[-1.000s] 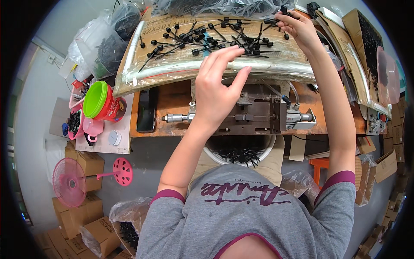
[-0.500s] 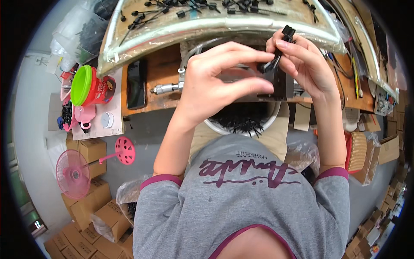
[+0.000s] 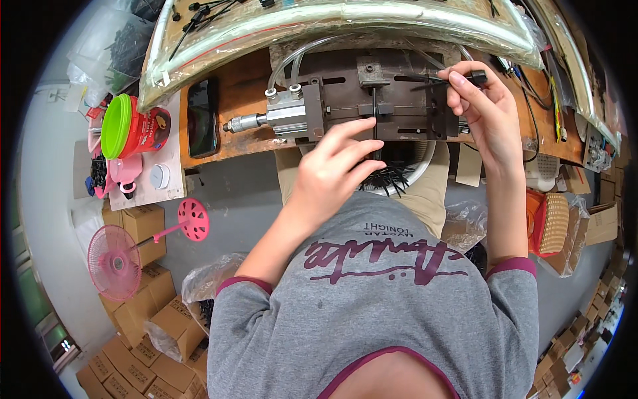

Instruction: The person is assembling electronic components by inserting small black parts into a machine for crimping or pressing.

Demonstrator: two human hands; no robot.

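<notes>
Head view: the two hands have parted, and a thin black strip (image 3: 374, 96) now lies across the dark metal fixture (image 3: 345, 96).
Half a second ago the hands were close together in front of the fixture; now the left hand (image 3: 332, 163) is low at its near edge, fingertips spread along the strip, though I cannot tell whether they grip it or only rest beside it. The right hand (image 3: 488, 103) is raised at the fixture's right end, thumb and fingers pinched on a black-headed piece (image 3: 477, 77), its thin tail pointing left. So one part appears to be placed while another remains in hand. The fixture sits on the orange table (image 3: 246, 86); a white basket (image 3: 424, 166) of black pieces stands below its near edge.
</notes>
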